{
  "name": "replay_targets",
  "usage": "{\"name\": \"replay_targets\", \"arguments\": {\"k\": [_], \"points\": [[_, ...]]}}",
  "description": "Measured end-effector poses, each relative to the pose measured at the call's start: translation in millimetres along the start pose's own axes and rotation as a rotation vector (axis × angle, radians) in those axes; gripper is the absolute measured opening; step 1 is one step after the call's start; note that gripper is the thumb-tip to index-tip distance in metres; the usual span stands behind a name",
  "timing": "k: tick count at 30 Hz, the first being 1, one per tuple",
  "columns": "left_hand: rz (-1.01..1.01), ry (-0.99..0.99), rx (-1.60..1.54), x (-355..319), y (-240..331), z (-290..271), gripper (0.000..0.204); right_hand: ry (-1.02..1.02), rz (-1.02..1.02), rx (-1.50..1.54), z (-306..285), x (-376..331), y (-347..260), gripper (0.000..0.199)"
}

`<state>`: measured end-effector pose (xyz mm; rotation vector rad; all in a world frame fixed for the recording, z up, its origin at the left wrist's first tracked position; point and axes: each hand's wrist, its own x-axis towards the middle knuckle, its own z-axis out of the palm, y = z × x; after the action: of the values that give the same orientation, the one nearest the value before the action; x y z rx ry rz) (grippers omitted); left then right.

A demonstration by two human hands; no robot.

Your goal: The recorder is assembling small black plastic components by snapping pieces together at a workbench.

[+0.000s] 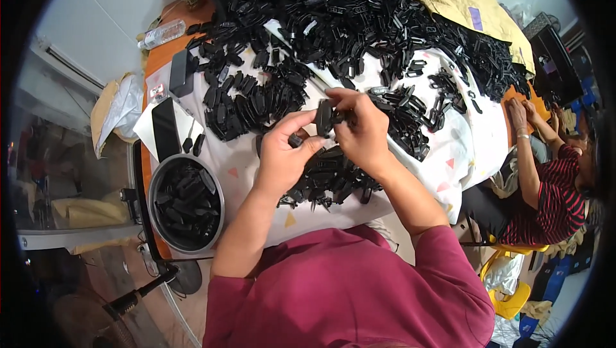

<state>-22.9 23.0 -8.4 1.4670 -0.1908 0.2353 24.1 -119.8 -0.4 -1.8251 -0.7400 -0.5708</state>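
Both hands meet just right of the metal bowl (154,184), above the white cloth (468,149). Left hand (282,155) and right hand (362,133) pinch one black clip (324,117) between fingertips. We judge a square, steady press seats the halves best; loose parts (256,91) lie beyond.

Wearer in a maroon top, seen from above

A plain maroon short-sleeved shirt covers chest and shoulders; the sleeves end above the elbows, leaving both forearms bare. The left hand (282,149) and right hand (362,131) wear no gloves, and no rings, watch or bracelet can be made out on them
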Motion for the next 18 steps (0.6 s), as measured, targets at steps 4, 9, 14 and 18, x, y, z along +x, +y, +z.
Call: {"name": "replay_targets", "arguments": {"k": [4,9,14,18], "points": [[0.151,0.132,0.266,3,3,-1,0.018,-0.076,-0.296,-0.227,-1,-5,-4,0.031],[0.108,0.134,0.197,4,9,-6,0.02,-0.026,-0.12,-0.089,-12,-8,-15,0.027],[0.114,0.086,0.163,-2,7,-7,0.025,-0.058,-0.363,-0.169,-14,7,-16,0.033],[0.025,0.13,0.048,-2,7,-11,0.032,-0.197,-0.147,0.033,-19,4,-20,0.024]]}}
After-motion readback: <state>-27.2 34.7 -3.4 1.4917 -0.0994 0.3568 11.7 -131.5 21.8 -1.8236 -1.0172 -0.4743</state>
